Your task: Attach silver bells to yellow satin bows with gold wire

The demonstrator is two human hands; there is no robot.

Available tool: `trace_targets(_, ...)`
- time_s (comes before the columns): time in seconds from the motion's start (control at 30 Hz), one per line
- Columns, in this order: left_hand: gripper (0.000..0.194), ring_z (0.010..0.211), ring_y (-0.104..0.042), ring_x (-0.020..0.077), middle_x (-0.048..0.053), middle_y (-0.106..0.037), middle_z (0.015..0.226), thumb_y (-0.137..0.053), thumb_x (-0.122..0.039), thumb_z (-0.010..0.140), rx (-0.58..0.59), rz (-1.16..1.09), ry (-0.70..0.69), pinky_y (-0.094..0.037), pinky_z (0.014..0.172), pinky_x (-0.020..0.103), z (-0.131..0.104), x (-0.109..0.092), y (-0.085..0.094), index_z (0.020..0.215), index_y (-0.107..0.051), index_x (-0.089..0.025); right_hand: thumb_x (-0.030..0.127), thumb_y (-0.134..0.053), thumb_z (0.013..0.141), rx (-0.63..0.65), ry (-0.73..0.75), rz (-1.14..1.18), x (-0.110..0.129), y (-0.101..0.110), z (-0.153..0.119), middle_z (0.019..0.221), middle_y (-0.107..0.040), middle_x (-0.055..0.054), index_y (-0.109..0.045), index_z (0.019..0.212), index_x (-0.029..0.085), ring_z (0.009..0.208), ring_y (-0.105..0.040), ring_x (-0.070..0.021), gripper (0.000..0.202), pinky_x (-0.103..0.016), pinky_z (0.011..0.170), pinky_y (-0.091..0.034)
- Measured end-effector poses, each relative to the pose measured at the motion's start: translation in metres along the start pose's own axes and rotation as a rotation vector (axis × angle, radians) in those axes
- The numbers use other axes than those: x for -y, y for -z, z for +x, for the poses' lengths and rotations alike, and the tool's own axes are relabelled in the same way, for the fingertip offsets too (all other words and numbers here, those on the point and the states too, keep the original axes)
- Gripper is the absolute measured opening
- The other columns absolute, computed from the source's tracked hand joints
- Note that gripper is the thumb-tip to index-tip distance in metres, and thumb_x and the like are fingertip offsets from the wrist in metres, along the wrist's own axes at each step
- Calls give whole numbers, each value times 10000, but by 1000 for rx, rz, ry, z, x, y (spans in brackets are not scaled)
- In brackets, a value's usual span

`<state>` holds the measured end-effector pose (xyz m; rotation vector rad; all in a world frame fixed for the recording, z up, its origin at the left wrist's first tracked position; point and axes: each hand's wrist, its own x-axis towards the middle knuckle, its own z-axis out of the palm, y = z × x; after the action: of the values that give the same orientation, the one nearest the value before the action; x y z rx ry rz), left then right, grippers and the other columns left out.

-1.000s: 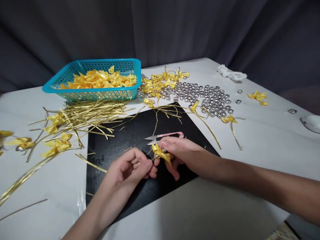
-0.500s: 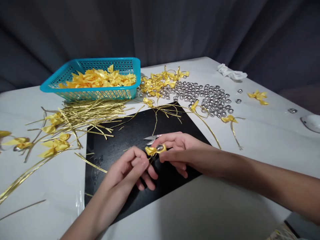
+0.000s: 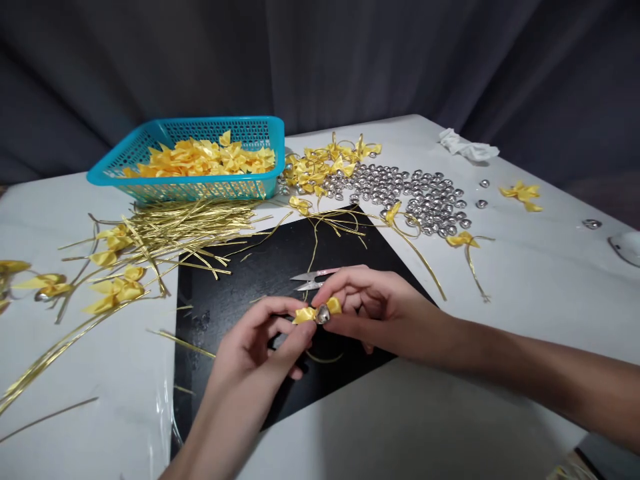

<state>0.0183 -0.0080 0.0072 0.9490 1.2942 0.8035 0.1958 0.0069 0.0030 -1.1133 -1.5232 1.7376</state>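
A small yellow ribbon bow (image 3: 305,315) with a silver bell (image 3: 323,313) at its middle is held between both hands above the black mat (image 3: 225,340). My left hand (image 3: 265,347) is closed, its thumb and forefinger pinching the bow's left loop. From the other side, the thumb and forefinger of my right hand (image 3: 375,303) grip the bow near the bell and its right loop. Beneath the hands, a gold cord end curves over the mat. Thread snips (image 3: 311,276) lie on the mat just beyond, their handles partly hidden by my right hand.
A blue basket (image 3: 185,179) of yellow bows stands at the back left. Gold cords (image 3: 190,223) lie in front of it. Loose silver bells (image 3: 435,200) and finished-looking bows (image 3: 320,163) spread across the back. A crumpled white tissue (image 3: 467,147) rests at the back right.
My left hand has moved in from the cord to pinch the bow's left loop. The bow has turned, so the bell now faces me. The view has shifted slightly.
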Motion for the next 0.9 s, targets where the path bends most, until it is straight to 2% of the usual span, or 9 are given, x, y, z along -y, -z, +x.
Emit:
trace_targets(0.1,154,597,-550,91,-7,-626,688,-730,-284,657,-24,33,-17,-446,468,126,3,2,3,730,-649,-175,282,-621,811,-4,-5,3,-1,-1,1,639,-463,44,-540,956,136,482,-415,-15,221,-82,396,-388)
trace_targets(0.17,141,540,-531,77,-16,-622,646,-726,-285,663,3,38,-6,-435,471,134,4,2,3,705,-651,-173,277,-649,788,-1,-5,-4,-1,-2,2,604,-454,55,-529,947,131,470,-408,-10,247,-74,389,-345)
trace_targets(0.3,118,501,-514,69,-26,-622,590,-720,-269,672,7,20,13,-418,491,143,3,1,3,667,-654,-171,340,-563,852,32,-37,40,1,-5,0,646,-490,39,-513,943,131,457,-414,-9,233,-97,393,-353)
trace_targets(0.37,108,521,-522,71,-25,-633,598,-722,-250,666,-15,-20,8,-418,510,141,3,1,3,647,-651,-172,308,-554,860,46,-41,38,2,-5,0,666,-493,40,-514,965,135,450,-411,-3,207,-99,395,-358)
trace_targets(0.53,122,552,-534,74,-19,-637,615,-739,-243,651,18,-74,35,-413,538,140,3,1,6,639,-645,-166,219,-669,766,41,-41,20,2,-4,0,612,-451,73,-529,959,139,453,-404,3,252,-89,403,-337)
trace_targets(0.6,134,563,-535,72,-17,-639,626,-736,-256,661,19,-84,40,-412,546,137,3,1,6,642,-639,-165,250,-692,750,64,-61,38,2,-4,0,607,-452,75,-532,975,147,462,-406,-3,295,-91,408,-351)
trace_targets(0.8,155,537,-541,64,-41,-616,583,-749,-239,650,-8,-114,19,-413,525,127,4,1,5,668,-609,-174,351,-558,859,88,-107,96,1,-4,2,730,-561,23,-517,990,139,408,-399,5,253,-107,367,-351)
trace_targets(0.9,176,518,-542,58,-47,-616,577,-758,-230,640,-21,-107,2,-418,513,123,4,2,4,669,-593,-177,383,-583,840,100,-120,138,0,-4,3,768,-582,11,-507,975,136,404,-409,8,292,-108,368,-356)
